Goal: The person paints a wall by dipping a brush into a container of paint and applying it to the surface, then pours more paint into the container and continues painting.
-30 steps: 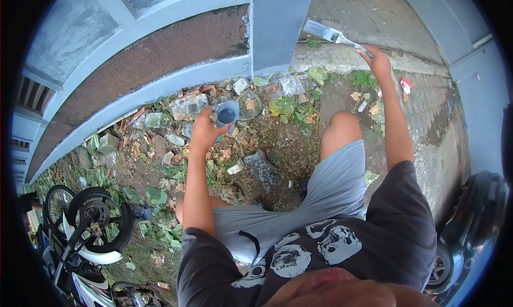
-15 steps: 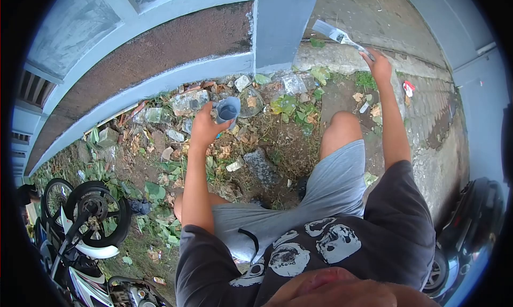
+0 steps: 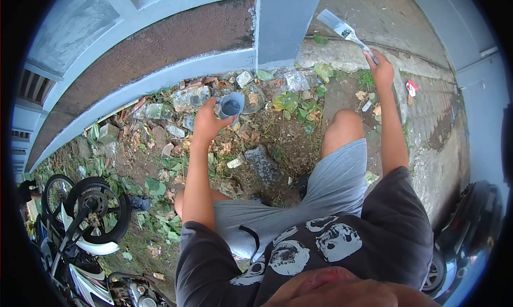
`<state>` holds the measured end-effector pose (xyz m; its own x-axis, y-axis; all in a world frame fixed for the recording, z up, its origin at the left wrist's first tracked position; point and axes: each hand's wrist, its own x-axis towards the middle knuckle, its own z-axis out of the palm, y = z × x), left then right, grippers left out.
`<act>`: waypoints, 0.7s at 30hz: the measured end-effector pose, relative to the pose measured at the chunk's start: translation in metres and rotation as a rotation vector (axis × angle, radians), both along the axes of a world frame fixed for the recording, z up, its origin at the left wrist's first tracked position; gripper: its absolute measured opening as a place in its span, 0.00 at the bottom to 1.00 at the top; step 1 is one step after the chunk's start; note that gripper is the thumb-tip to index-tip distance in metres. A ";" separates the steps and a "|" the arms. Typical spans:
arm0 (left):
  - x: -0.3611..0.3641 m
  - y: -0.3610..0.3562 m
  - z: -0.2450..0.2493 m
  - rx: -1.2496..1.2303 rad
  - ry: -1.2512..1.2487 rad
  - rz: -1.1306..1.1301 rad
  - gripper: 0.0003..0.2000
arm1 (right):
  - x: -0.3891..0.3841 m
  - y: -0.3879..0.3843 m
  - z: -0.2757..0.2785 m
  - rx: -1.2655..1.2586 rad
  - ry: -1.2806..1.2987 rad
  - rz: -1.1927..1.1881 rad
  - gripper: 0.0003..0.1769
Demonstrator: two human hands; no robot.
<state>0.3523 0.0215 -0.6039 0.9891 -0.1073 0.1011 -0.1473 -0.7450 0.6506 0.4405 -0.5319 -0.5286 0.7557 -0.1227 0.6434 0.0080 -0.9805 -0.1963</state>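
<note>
My left hand is wrapped round a small grey-blue cup with grey-blue paint inside, held above the littered ground. At the upper right, my right hand grips the handle of a flat paintbrush. Its bristles are coated pale blue-grey and point up and left, close to the painted pillar but apart from it. The low wall has a brown rough panel framed by light blue-grey paint.
Rubble, stones and leaves lie along the wall base. A motorcycle stands at the lower left, with part of a person beyond. A dark vehicle is at the lower right. A red-white wrapper lies on the paving.
My right hand and the brush have shifted slightly up and to the right. The cup in my left hand has moved slightly right and tilted a little more into view.
</note>
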 end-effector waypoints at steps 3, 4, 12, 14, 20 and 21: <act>0.002 -0.003 0.001 0.015 0.052 0.017 0.41 | 0.013 0.010 0.006 -0.011 -0.090 0.176 0.26; 0.005 -0.004 -0.003 0.015 0.053 0.015 0.41 | 0.017 0.017 0.010 -0.010 -0.089 0.173 0.26; 0.005 -0.007 -0.004 0.032 -0.042 -0.014 0.40 | -0.001 0.010 -0.019 0.004 0.163 -0.256 0.23; 0.007 -0.007 -0.004 0.023 -0.034 -0.011 0.39 | -0.009 0.013 -0.026 -0.002 0.092 -0.164 0.22; 0.007 -0.009 -0.005 0.034 -0.008 -0.026 0.40 | -0.001 0.035 -0.016 -0.061 0.065 0.056 0.20; 0.007 -0.010 -0.004 0.023 0.012 -0.031 0.40 | 0.005 0.035 -0.017 -0.084 0.077 0.036 0.20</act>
